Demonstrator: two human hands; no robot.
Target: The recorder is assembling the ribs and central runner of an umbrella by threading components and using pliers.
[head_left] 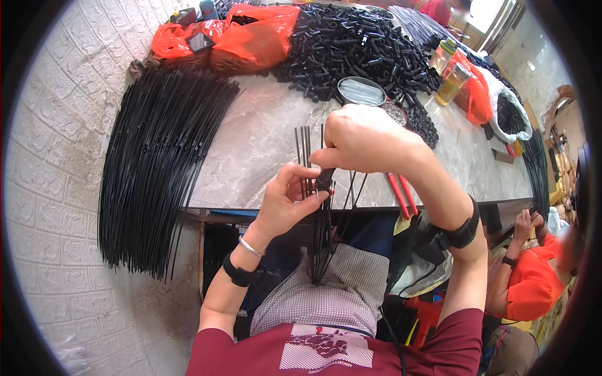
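Note:
In front of me, at the table's near edge, my left hand (282, 199) pinches thin black ribs (318, 235), which look like umbrella ribs, around a dark hub (325, 179). Their lower ends reach down over my lap, while several tips stick up above my fingers. A short bit of fine wire shows by my left thumb. My right hand (367, 139) is closed over the top of the hub from above, and its palm hides what lies inside. Right of the hands, pliers with red handles (401, 195) lie at the table edge.
A thick stack of black ribs (166, 150) overhangs the left edge. Behind stand orange bags (257, 41), a heap of black tubular parts (351, 47), a round dish of thin pale strips (362, 91) and drink bottles (453, 84). A co-worker in orange (536, 282) sits at right.

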